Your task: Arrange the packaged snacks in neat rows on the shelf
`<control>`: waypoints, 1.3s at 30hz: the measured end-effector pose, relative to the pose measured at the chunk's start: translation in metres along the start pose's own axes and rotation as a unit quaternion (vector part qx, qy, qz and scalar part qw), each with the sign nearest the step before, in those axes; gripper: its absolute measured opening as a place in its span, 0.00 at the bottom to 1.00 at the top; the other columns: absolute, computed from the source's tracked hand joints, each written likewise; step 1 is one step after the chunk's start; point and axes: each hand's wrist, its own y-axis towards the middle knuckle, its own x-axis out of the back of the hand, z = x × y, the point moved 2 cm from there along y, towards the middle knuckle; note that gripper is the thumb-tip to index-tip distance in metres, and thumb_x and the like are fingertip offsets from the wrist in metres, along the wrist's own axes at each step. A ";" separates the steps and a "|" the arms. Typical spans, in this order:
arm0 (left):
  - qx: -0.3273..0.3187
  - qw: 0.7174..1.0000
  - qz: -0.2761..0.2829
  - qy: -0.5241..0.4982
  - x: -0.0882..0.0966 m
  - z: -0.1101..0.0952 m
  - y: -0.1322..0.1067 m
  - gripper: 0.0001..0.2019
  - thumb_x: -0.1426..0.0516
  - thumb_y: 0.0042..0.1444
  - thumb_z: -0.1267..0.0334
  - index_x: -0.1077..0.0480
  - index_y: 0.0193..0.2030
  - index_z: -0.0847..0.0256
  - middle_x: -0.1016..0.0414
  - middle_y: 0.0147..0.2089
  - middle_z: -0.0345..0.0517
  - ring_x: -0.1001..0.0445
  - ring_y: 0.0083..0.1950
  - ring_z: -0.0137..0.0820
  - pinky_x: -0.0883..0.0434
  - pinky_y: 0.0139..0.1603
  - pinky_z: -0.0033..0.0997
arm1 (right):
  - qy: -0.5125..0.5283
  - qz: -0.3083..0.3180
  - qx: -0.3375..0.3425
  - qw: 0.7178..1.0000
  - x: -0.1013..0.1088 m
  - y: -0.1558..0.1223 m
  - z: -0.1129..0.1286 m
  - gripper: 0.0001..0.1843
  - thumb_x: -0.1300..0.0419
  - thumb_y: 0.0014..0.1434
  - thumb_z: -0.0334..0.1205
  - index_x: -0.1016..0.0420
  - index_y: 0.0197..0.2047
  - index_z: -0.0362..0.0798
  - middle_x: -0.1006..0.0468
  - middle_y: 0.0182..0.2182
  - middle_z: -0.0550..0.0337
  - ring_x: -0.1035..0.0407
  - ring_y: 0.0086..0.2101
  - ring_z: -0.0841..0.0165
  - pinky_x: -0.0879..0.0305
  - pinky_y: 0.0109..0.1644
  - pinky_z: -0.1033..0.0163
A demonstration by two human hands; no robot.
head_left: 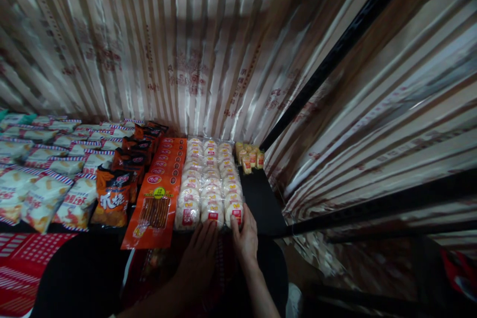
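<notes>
Clear packs of round white cakes (209, 181) with red-and-yellow labels lie in overlapping rows on a black shelf (261, 198). My left hand (201, 251) rests flat at the front edge of the nearest pack, fingers stretched out and touching it. My right hand (246, 238) sits at the pack's front right corner, thumb against its edge, fingers curled on the shelf lip. Neither hand lifts anything.
Orange packs of spicy sticks (158, 198) lie left of the cakes, then dark orange snack bags (114, 196) and blue-striped white bags (44, 169). Small yellow packets (249, 156) sit at the back right. A striped curtain (208, 44) hangs behind. A black frame bar (335, 54) slants at right.
</notes>
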 end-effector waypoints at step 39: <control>0.178 0.958 -0.008 -0.225 0.065 0.107 0.052 0.18 0.52 0.59 0.68 0.32 0.54 0.64 0.39 0.64 0.55 0.37 0.63 0.37 0.36 0.61 0.39 | 0.101 -0.076 0.075 0.989 0.030 0.039 0.040 0.25 0.54 0.63 0.49 0.36 0.57 0.44 0.34 0.57 0.45 0.41 0.57 0.58 0.44 0.60 0.46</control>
